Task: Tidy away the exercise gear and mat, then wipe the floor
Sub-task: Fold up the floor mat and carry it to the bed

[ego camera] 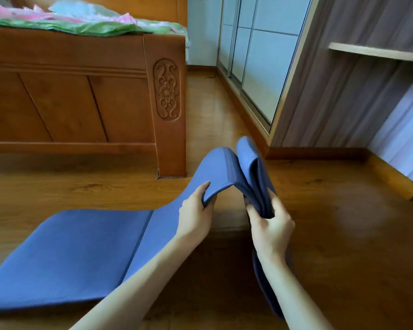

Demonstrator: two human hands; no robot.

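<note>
Mat (65,253): blue, partly folded, long axis running left from the hands across the wood floor (343,234), in front of the bed frame (81,91). Left hand (196,215) pinches the raised panel's edge; right hand (270,225) grips the stacked folds. The 2 sections stand just apart. Open floor lies right of the mat.

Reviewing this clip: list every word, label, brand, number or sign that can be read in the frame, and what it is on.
None: no readable text anywhere in this view.
The blue mat, held by the left hand and right hand, shows no logo or print.
The bed frame bears only a carved floral ornament, no letters.
</note>
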